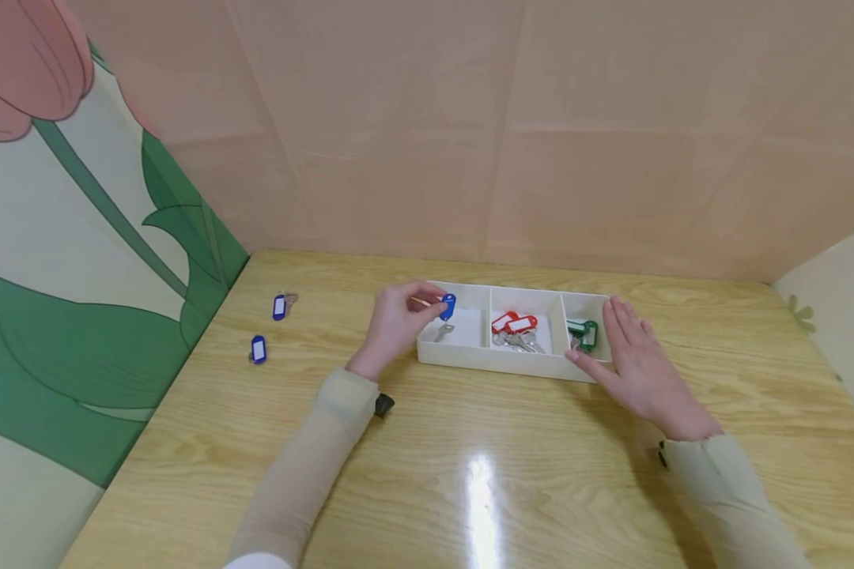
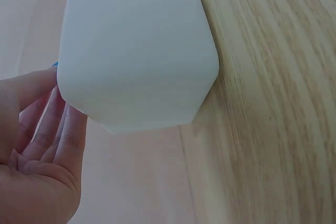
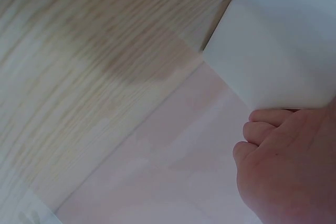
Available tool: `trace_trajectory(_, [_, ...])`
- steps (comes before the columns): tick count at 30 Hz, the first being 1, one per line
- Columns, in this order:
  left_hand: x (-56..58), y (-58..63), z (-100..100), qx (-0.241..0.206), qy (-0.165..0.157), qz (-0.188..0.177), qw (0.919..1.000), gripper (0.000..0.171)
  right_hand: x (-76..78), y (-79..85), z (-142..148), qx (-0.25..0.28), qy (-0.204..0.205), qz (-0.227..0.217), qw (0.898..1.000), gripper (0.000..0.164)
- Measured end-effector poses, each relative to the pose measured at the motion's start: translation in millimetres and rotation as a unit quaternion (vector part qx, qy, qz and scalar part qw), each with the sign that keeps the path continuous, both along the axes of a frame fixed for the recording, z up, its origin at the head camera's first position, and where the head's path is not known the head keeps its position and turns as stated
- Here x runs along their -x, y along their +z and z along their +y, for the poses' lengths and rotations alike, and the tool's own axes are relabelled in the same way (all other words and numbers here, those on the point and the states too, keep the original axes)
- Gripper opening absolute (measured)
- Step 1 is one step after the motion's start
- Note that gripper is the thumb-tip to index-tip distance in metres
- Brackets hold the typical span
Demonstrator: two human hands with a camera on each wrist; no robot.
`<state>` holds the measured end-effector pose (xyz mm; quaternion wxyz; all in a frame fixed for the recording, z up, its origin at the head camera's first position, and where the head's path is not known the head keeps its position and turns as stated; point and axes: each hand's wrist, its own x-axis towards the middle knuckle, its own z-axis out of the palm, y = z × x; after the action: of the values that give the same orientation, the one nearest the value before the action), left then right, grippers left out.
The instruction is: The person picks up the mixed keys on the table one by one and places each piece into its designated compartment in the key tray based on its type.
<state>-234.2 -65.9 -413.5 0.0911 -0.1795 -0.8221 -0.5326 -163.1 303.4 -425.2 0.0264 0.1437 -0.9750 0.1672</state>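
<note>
Over the left compartment of a white three-part tray [image 1: 498, 361], my left hand [image 1: 398, 322] pinches a blue key tag [image 1: 448, 305] between thumb and fingers. A silver key [image 1: 444, 330] dangles below the tag. In the left wrist view the tray's end wall [image 2: 136, 72] hides all but a sliver of blue at the fingertips. With straight fingers, my right hand [image 1: 639, 370] rests against the tray's right end, its thumb at the front corner. Red key tags [image 1: 522, 324] with keys lie in the middle compartment, green key tags [image 1: 589, 336] in the right one.
Two more blue tags lie on the wooden table to the left: one with a key, the upper blue tag [image 1: 279, 307], and nearer the front the lower blue tag [image 1: 258, 349]. A pinkish wall [image 1: 413, 158] stands behind the table [image 1: 427, 490].
</note>
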Motion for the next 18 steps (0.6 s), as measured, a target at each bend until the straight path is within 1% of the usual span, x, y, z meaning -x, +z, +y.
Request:
trace_trajectory(7, [4.7, 2.6, 3.4, 0.010, 0.007, -0.004, 0.9999, 0.015, 0.4, -0.9, 0.1, 0.001, 0.000, 0.007, 1.000, 0.100])
trace_trajectory(11, [9.2, 2.6, 4.4, -0.008, 0.016, -0.011, 0.9998, 0.023, -0.5, -0.6, 0.0, -0.001, 0.000, 0.003, 1.000, 0.100])
trace_trajectory(14, [10.6, 2.7, 2.9, -0.016, 0.028, -0.015, 0.9994, 0.027, -0.2, -0.7, -0.4, -0.003, 0.001, -0.002, 1.000, 0.100])
trace_trajectory(18, [9.5, 4.9, -1.5, -0.010, 0.047, -0.018, 0.9987, 0.029, 0.8, -0.7, -0.6, -0.003, 0.000, -0.001, 1.000, 0.100])
